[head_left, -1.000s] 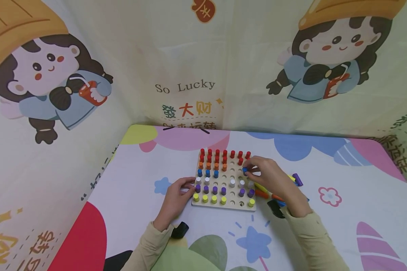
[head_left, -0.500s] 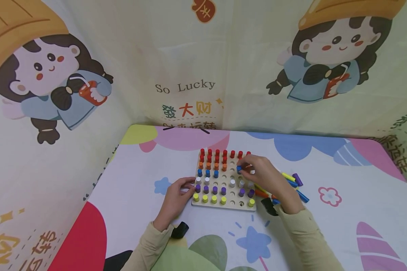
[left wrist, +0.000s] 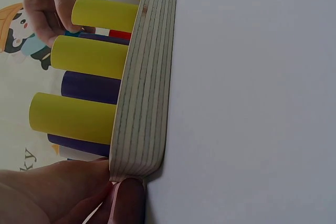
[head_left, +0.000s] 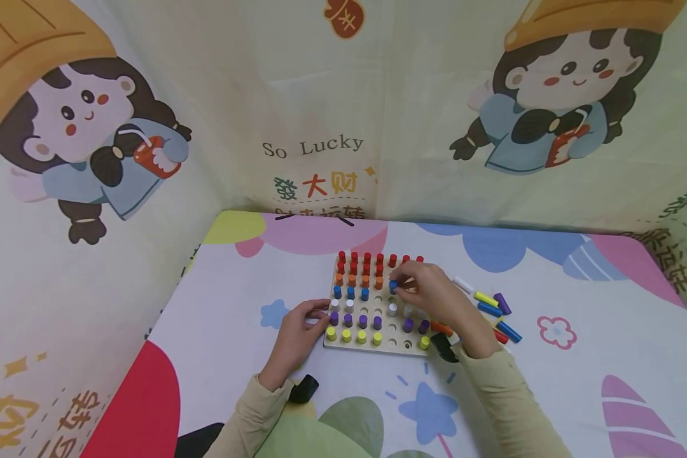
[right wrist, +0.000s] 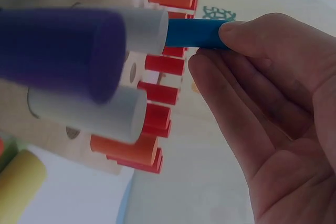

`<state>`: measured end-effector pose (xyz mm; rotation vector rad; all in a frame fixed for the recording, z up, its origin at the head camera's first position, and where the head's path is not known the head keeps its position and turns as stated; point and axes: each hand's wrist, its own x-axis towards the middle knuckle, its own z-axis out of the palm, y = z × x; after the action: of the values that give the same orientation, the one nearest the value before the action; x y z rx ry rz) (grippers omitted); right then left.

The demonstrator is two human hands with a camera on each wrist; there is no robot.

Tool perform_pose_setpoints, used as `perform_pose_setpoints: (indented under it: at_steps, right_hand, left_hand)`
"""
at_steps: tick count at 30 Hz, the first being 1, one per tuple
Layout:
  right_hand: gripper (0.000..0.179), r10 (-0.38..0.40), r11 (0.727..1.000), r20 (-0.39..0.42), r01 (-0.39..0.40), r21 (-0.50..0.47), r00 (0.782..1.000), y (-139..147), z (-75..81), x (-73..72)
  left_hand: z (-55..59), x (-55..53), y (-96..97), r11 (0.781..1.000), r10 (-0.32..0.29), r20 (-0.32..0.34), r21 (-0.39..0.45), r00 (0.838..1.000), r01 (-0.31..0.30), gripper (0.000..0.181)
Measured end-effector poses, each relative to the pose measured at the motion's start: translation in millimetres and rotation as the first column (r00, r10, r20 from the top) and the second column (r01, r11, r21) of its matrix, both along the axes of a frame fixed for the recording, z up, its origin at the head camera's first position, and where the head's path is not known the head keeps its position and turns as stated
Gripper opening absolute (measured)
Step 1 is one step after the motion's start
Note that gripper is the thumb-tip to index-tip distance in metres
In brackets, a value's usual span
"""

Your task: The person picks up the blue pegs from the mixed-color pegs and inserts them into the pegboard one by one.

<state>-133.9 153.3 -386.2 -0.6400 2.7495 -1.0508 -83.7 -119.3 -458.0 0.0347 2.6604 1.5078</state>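
Note:
A wooden pegboard point(head_left: 352, 350) lies on the table with rows of red, orange, blue, white, purple and yellow pegs. My right hand point(head_left: 437, 291) is over the board's right half and pinches a blue peg point(right wrist: 193, 33) between thumb and fingers. In the head view that peg is upright, in line with the row of blue pegs point(head_left: 350, 293) to its left. My left hand point(head_left: 299, 332) holds the board's left edge; in the left wrist view its fingertips grip the board's corner, near the yellow pegs point(left wrist: 73, 116).
Loose pegs lie on the table right of the board, among them a purple peg point(head_left: 502, 303), a yellow peg point(head_left: 486, 298) and a white peg point(head_left: 463, 285). An orange peg point(head_left: 441, 328) lies close by the board's right edge. A printed cloth wall point(head_left: 320, 95) stands behind the table.
My right hand has moved left across the board with the blue peg, uncovering more loose pegs at the right. My left hand stays at the board's left edge.

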Motion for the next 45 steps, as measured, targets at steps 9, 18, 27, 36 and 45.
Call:
perform_pose_setpoints:
  at_steps: [9, 18, 27, 36, 45]
  right_hand:
    - [0.019, 0.027, 1.000, -0.024, -0.026, 0.015, 0.999, -6, 0.2, -1.4]
    - [0.022, 0.052, 0.998, -0.027, -0.051, 0.038, 0.998, -12, 2.8, -2.7]
    - [0.021, 0.043, 0.996, -0.004, -0.043, 0.079, 0.999, -21, 4.5, -4.9]
    - [0.022, 0.037, 0.994, 0.040, -0.041, 0.098, 0.999, -25, 3.3, -6.8]
    - [0.023, 0.022, 0.991, 0.067, -0.031, 0.133, 0.998, -30, 1.7, -8.9]
  left_hand:
    - [-1.4, -0.4, -0.9, 1.000, -0.010, -0.010, 0.002, 1.000, 0.010, 0.032]
    - [0.3, 0.0, -0.5, 1.000, 0.003, -0.001, -0.009, 1.000, -0.003, 0.034]
    - [0.5, -0.4, 0.1, 1.000, -0.005, 0.002, 0.001, 1.000, 0.005, 0.034]
    - [0.1, 0.0, -0.5, 1.000, -0.006, -0.011, -0.002, 1.000, 0.006, 0.033]
    - [1.2, 0.3, 0.3, 1.000, -0.001, 0.004, 0.005, 1.000, 0.001, 0.034]
